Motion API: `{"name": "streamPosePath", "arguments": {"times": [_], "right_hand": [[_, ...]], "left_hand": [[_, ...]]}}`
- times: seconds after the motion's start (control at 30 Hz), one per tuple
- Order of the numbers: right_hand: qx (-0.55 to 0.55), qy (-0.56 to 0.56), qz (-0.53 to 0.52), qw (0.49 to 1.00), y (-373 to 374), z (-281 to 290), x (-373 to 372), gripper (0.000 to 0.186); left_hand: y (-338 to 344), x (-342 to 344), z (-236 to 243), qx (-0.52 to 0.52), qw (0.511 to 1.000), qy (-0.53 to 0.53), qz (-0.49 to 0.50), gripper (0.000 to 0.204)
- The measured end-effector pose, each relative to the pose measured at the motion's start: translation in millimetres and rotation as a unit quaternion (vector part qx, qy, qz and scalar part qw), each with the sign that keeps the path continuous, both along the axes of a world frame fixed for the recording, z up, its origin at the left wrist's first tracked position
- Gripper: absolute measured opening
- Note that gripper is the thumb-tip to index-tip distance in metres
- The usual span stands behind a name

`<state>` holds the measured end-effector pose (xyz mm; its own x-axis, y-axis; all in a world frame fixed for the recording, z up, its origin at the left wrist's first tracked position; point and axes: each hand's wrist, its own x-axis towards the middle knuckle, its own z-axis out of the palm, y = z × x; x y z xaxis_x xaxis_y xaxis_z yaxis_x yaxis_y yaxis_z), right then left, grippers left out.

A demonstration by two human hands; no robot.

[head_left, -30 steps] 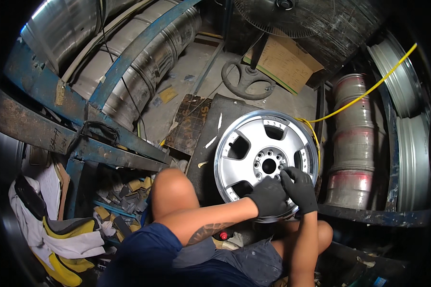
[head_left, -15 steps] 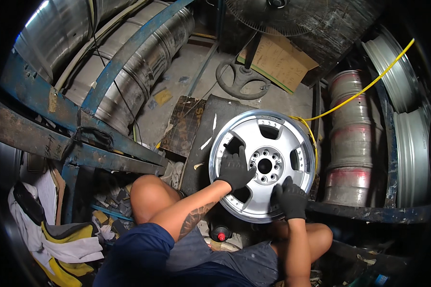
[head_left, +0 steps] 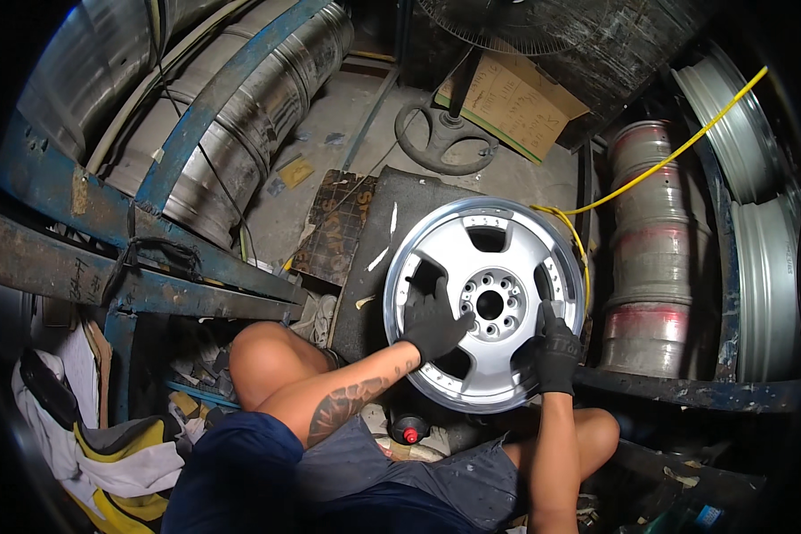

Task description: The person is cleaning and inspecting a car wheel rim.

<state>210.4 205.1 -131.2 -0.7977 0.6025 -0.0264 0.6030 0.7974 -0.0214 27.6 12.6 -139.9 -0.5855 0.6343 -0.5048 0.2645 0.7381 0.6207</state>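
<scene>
From afar I judge this step as handling the wheel [head_left: 489,264], face up towards four o'clock from mid-view, my left hand [head_left: 432,326] spread at its eight o'clock, right hand [head_left: 556,351] at four, grip unclear, any move calling for even contact.

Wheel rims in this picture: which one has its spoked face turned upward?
The silver rim under the person's left hand and right hand. The left-side rims and right-side rims show their outer barrels instead.
</scene>
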Motion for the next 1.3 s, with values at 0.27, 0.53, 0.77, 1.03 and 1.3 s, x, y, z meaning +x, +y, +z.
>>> {"name": "streamPosePath", "arguments": {"times": [0.27, 0.53, 0.77, 1.03, 1.3], "right_hand": [[-0.057, 0.107, -0.019, 0.992, 56.2, 2.5, -19.8, 0.065], [-0.119, -0.041, 0.039, 0.991, -3.2, 27.0, -39.9, 0.049], [-0.041, -0.061, 0.114, 0.991, -41.4, 30.5, -49.3, 0.045], [-0.088, -0.001, 0.239, 0.967, -83.9, 6.7, -48.7, 0.028], [-0.148, 0.111, 0.262, 0.947, -94.7, 29.7, -63.7, 0.027]], "left_hand": [[-20.7, 70.6, -4.7, 0.017, 0.979, -0.177, -0.101, 0.122], [-39.6, 63.6, 62.9, -0.073, 0.888, 0.143, -0.431, 0.058], [-54.0, 53.0, 26.9, 0.03, 0.944, 0.166, -0.285, 0.05], [-27.4, 35.2, 21.7, -0.015, 0.977, 0.07, -0.2, 0.047], [-43.6, 50.0, -23.1, 0.176, 0.949, 0.078, -0.251, 0.036]]}}
